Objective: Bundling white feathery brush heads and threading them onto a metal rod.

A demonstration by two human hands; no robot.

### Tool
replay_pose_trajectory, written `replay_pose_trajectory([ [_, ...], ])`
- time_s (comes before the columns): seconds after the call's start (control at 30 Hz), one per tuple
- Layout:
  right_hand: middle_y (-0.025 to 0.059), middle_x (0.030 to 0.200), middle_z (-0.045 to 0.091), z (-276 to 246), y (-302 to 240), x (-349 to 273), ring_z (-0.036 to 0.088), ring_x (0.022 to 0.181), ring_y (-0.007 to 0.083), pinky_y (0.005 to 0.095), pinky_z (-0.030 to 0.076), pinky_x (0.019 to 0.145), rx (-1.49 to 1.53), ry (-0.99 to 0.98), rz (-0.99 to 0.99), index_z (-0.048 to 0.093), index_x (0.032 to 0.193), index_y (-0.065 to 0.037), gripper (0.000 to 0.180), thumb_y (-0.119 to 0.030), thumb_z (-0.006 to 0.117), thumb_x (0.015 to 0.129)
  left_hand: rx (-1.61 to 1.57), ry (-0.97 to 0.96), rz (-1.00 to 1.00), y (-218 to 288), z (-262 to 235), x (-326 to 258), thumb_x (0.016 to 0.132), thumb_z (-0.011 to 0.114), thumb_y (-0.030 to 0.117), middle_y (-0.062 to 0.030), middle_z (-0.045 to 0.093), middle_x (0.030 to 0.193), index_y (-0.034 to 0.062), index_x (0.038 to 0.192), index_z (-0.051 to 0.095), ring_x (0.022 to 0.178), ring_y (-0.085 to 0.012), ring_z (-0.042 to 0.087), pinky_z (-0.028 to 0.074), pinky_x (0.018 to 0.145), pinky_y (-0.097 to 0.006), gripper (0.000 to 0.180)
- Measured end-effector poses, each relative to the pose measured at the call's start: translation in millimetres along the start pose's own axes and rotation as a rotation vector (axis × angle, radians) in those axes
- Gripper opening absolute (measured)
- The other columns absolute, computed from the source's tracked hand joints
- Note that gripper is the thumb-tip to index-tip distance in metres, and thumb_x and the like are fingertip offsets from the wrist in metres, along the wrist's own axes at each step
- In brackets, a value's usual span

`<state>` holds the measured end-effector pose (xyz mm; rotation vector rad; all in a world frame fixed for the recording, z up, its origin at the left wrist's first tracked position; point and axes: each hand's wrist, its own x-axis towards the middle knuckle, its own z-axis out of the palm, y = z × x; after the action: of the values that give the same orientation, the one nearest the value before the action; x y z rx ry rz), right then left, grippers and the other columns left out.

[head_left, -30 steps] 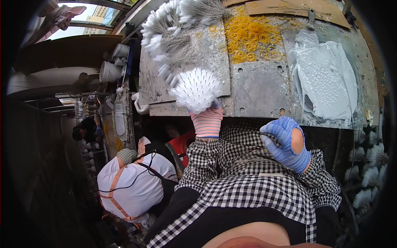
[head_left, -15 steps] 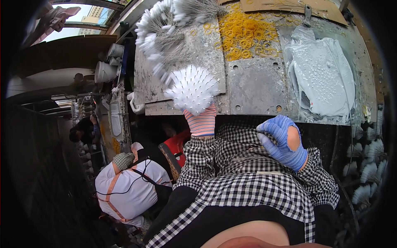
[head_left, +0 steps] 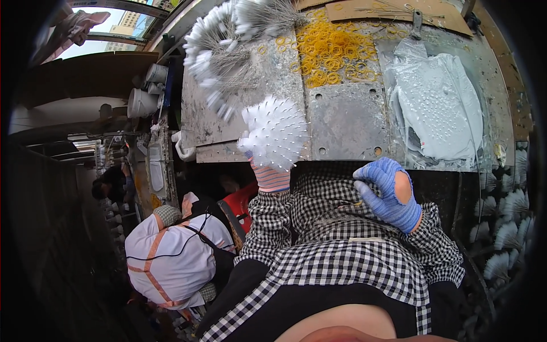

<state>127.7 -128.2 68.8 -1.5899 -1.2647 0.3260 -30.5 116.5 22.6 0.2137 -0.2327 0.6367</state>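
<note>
Presently, one fanned bundle of white bristle tufts (head_left: 274, 134) is in the left hand (head_left: 269, 178), just left of the gray metal plate (head_left: 347, 122), which shows four corner holes. That hand wears a pink-striped glove; its fingers, largely hidden behind the bristles, close around the bundle's base. One blue-gloved right hand (head_left: 390, 191) hangs nearer the wearer than the plate and slightly to its right, fingers loosely curled (a single round opening bares skin on its back); I cannot tell whether they pinch anything.

On the tabletop (head_left: 219, 153), well beyond the plate and to its left, lie more white-tipped wire stems (head_left: 213, 51), too crowded to count. Dozens of overlapping yellow rings (head_left: 330, 48) lie just beyond the plate. To its right spreads one slab of whitish paste (head_left: 439, 102); one scraper (head_left: 417, 24) lies beyond the plate, also to its right.
</note>
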Motion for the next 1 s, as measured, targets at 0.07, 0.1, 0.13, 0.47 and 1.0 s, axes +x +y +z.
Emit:
replay_pose_trajectory([
  [0.07,0.0085,0.085,0.069,-7,3,-1,0.065,0.076,0.0247,0.0370,0.052,0.072,-0.018,0.000,0.012,0.072,0.097,-0.004,0.016,-0.007,0.076,0.082,0.157,0.099,-0.076,-3,18,6,0.102,0.039,0.062,-0.0126,0.035,0.161,0.0103,0.159,0.027,0.146,-0.0347,0.036,0.024,0.123,-0.051,0.078],
  [0.1,0.0087,0.085,0.069,-11,4,1,0.065,0.077,0.0245,0.0360,0.052,0.072,0.003,0.012,0.043,0.072,0.098,-0.003,0.016,-0.006,0.076,0.083,0.324,0.197,-0.149,-1,25,9,0.102,0.043,0.060,-0.0144,0.043,0.156,0.0073,0.155,0.036,0.140,-0.0337,0.044,0.030,0.121,-0.049,0.075],
  [0.13,0.0090,0.086,0.069,-16,5,5,0.065,0.078,0.0242,0.0351,0.052,0.072,0.022,0.024,0.075,0.072,0.099,-0.003,0.017,-0.006,0.076,0.083,0.311,0.197,-0.155,9,18,9,0.102,0.043,0.060,-0.0144,0.043,0.156,0.0073,0.155,0.036,0.140,-0.0337,0.044,0.030,0.121,-0.049,0.075],
  [0.47,0.0076,0.087,0.071,-37,24,66,0.068,0.072,0.0222,0.0335,0.054,0.067,0.024,-0.112,-0.019,0.073,0.099,-0.006,0.016,-0.016,0.073,0.087,1.073,0.330,-0.196,-27,17,78,0.098,0.068,0.024,-0.0083,0.066,0.097,0.0048,0.105,0.059,0.093,-0.0238,0.069,0.057,0.093,-0.041,0.022],
  [1.0,0.0116,0.083,0.074,-54,98,63,0.073,0.080,0.0301,0.0400,0.058,0.076,-0.457,-0.100,0.198,0.069,0.101,-0.005,0.039,-0.037,0.077,0.081,1.403,-0.093,-0.362,-132,-7,147,0.100,0.066,0.027,-0.0112,0.071,0.102,0.0028,0.107,0.061,0.098,-0.0178,0.069,0.057,0.092,-0.034,0.026],
])
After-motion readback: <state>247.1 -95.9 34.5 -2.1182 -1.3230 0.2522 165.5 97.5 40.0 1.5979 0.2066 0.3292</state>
